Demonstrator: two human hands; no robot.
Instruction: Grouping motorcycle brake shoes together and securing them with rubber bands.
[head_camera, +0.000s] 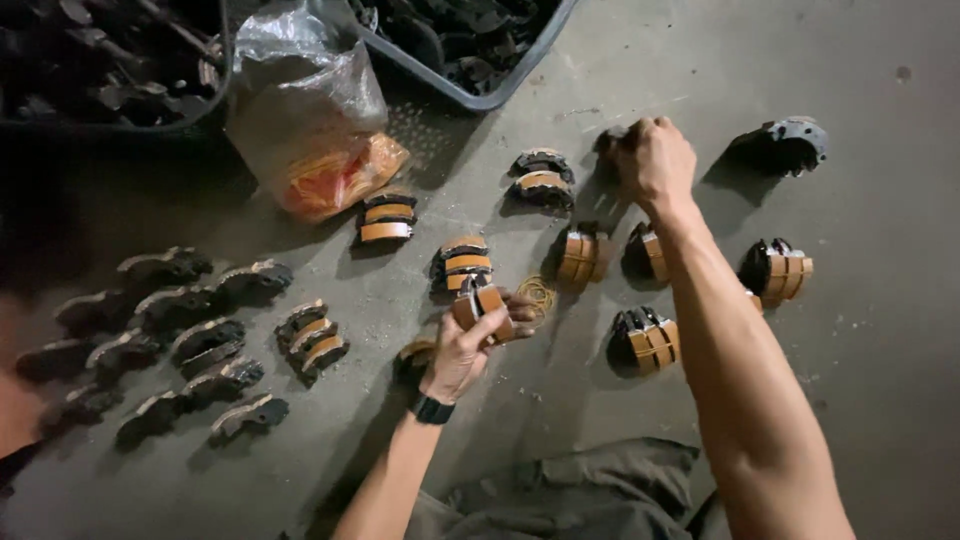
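Observation:
My left hand (462, 345), with a black wristband, grips a small stack of curved brake shoes with orange linings (483, 305) just above the concrete floor. A few loose yellow rubber bands (537, 292) lie right beside it. My right hand (655, 160) reaches far forward and is closed on a dark brake shoe (610, 140) on the floor. Around both hands lie several banded bundles of brake shoes (583, 255), and another bundle (465, 262) sits just beyond my left hand.
A clear plastic bag of orange rubber bands (320, 150) stands at the back left. Two bins of dark metal parts (470, 40) sit along the back. Several unbundled dark brake shoes (190, 335) lie at the left. A single dark shoe (790, 145) lies far right.

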